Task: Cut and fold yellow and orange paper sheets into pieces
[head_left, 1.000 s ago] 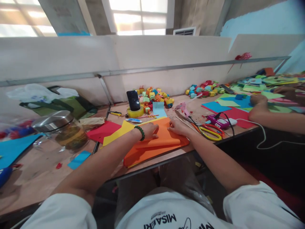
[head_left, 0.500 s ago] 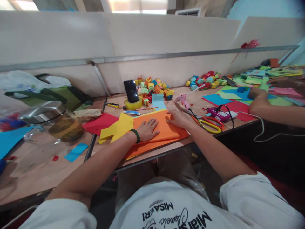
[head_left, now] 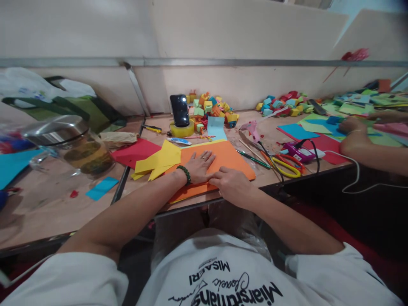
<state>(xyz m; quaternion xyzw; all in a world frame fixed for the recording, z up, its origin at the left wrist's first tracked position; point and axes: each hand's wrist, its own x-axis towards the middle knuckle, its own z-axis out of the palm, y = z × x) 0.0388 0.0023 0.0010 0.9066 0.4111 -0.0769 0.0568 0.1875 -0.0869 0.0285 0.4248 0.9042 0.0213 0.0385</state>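
Observation:
Several sheets of orange paper (head_left: 232,155) lie stacked on the table in front of me, with a yellow edge showing beneath. My left hand (head_left: 199,168), with a green bead bracelet and a ring, rests flat on the orange sheet with fingers stretched out. Beside it, my right hand (head_left: 234,185) has its fingers bent and pressed together at the sheet's near edge; its fingertips almost meet my left hand. Yellow paper pieces (head_left: 162,160) overlap at the left of the stack, next to a red sheet (head_left: 135,154).
A phone (head_left: 179,111) leans on a tape roll (head_left: 182,129) near piled paper cubes (head_left: 212,108). Rightward are a pink glue gun (head_left: 251,129), yellow-handled scissors (head_left: 287,166), and a purple power strip (head_left: 298,152) with cable. A glass jug (head_left: 86,151) stands left. Another person's hand (head_left: 352,129) works at right.
My right hand has moved from the orange paper's right side to its near edge by my left hand. The raised orange layer now lies flatter. The view has tilted down.

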